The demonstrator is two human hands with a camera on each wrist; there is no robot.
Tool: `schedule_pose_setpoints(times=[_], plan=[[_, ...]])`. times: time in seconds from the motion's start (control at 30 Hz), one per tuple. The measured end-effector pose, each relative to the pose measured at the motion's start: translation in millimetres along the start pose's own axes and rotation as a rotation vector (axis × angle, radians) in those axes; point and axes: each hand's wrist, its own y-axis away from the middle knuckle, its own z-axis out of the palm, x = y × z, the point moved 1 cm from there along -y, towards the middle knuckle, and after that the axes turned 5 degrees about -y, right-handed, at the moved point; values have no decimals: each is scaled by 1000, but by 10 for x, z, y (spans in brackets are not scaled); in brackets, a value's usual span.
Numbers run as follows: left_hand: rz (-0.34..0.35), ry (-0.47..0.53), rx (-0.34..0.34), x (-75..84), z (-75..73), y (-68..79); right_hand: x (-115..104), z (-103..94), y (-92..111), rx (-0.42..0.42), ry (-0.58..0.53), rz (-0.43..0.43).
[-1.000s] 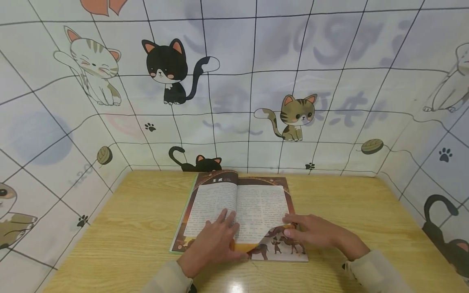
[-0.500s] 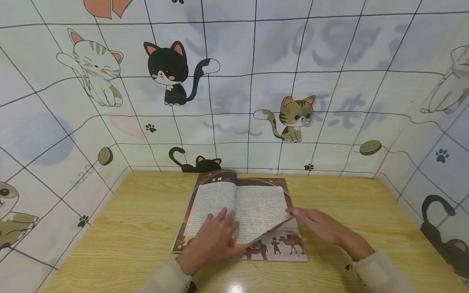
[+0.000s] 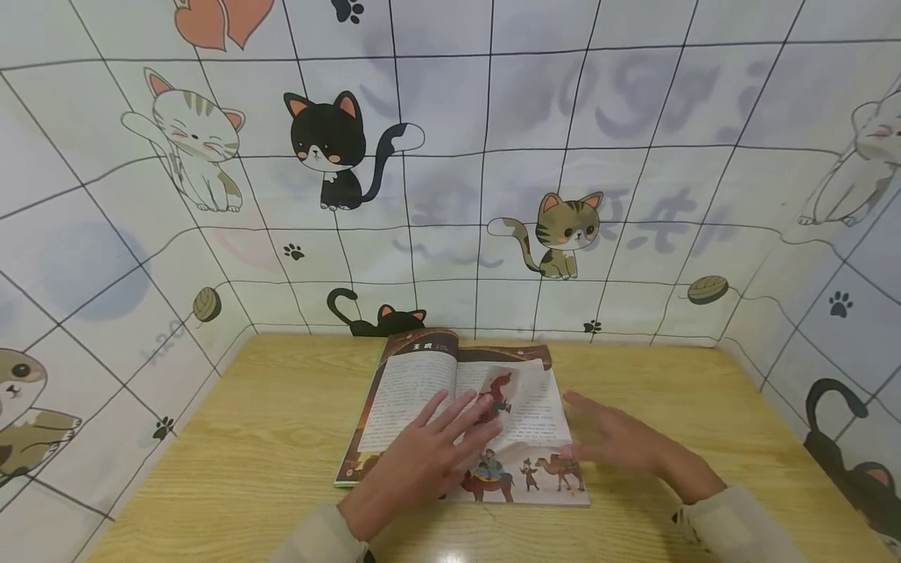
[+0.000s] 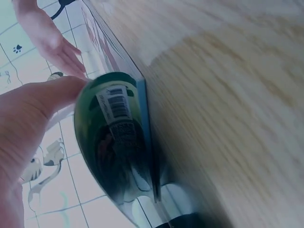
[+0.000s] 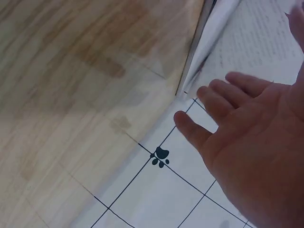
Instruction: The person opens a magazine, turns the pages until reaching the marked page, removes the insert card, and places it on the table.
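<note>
An open book (image 3: 411,399) with printed text lies on the table, a camel picture along its lower right. My left hand (image 3: 429,457) rests across the middle of the book, fingers spread onto the right-hand page (image 3: 538,426). A red picture shows on that page beside the fingertips; blur hides how the leaf lies. In the left wrist view, the thumb is beside a curved green cover (image 4: 114,104) bearing a barcode. My right hand (image 3: 626,446) is at the book's right edge, its fingers extended. The right wrist view shows that hand (image 5: 256,137) holding nothing, fingers apart.
The book is on a light wood-grain table (image 3: 274,414). A white gridded sheet with cartoon cats (image 3: 450,180) covers the wall behind and both sides. Pale sleeves (image 3: 735,520) cover the forearms.
My right hand has let go of the lifted page edge and its fingers have spread. The left hand has shifted right onto the right page, where a red picture now shows.
</note>
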Motion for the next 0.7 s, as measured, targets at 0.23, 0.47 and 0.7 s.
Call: schedule_pose_setpoints(times=[0.23, 0.47, 0.7], plan=[[72, -200, -28, 98, -25, -3, 1, 150, 13, -168, 21, -79], [76, -255, -26, 133, -25, -7, -13, 172, 17, -189, 40, -71], [107, -243, -95, 138, 1, -11, -24, 170, 2, -184, 78, -101]])
